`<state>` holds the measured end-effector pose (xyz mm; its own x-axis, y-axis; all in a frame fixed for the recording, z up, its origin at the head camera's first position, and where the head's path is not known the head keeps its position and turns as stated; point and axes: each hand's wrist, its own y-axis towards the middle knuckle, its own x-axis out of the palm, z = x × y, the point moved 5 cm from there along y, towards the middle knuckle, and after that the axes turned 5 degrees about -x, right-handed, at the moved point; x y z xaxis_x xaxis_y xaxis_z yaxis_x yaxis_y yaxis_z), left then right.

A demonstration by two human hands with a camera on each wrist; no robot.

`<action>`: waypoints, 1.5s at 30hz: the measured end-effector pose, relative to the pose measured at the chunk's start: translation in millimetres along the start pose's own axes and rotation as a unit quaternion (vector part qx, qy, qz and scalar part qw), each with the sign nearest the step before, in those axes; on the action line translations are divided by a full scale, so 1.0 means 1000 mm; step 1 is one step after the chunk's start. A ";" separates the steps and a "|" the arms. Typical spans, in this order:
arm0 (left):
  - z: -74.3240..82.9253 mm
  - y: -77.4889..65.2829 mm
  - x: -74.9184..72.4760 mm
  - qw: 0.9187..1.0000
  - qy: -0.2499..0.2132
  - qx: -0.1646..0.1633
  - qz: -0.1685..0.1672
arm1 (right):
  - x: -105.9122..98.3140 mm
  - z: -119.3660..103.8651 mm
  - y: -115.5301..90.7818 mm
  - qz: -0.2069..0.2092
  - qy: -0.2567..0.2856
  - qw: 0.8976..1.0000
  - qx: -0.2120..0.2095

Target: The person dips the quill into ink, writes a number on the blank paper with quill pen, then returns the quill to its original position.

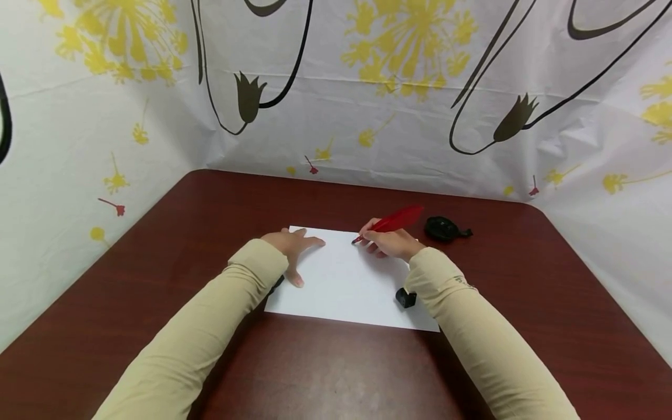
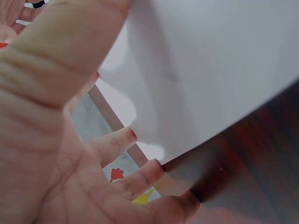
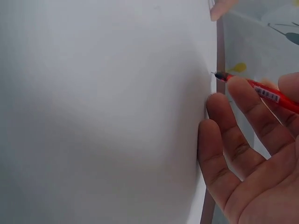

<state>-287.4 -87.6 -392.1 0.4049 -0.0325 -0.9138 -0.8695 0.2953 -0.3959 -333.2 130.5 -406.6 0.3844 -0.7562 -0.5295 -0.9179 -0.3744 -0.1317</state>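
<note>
A white sheet of paper [image 1: 346,280] lies on the dark red-brown table. My left hand [image 1: 294,251] rests on its left side with fingers spread; in the left wrist view the fingertips [image 2: 152,169] touch the sheet's edge and corner. A red feather pen [image 1: 396,220] is pinched between thumb and fingers of my right hand [image 1: 391,240]. Its dark tip points down at the paper near the far edge; whether it touches, I cannot tell. In the right wrist view the pen's red barrel [image 3: 271,93] carries a barcode label, and the other fingers rest along the paper's edge.
Right of my right hand, a black rounded object with a short neck [image 1: 443,228] lies on the table [image 1: 336,367]. A small black block [image 1: 405,298] shows beside my right wrist, over the paper. Behind the table hangs a white patterned sheet [image 1: 325,116].
</note>
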 end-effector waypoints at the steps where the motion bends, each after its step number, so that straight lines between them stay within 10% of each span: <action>1: 0.000 0.000 0.000 1.000 0.001 -0.001 0.000 | 0.000 0.000 0.000 -0.001 0.000 1.000 0.000; 45: -0.002 0.003 0.000 1.000 -0.003 0.008 -0.007 | 0.005 0.000 -0.009 -0.021 0.001 1.000 0.003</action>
<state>-290.4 -88.5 -393.4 0.4181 -0.0313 -0.9079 -0.8591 0.3110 -0.4064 -323.2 130.1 -408.1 0.4237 -0.7406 -0.5215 -0.9010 -0.4037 -0.1587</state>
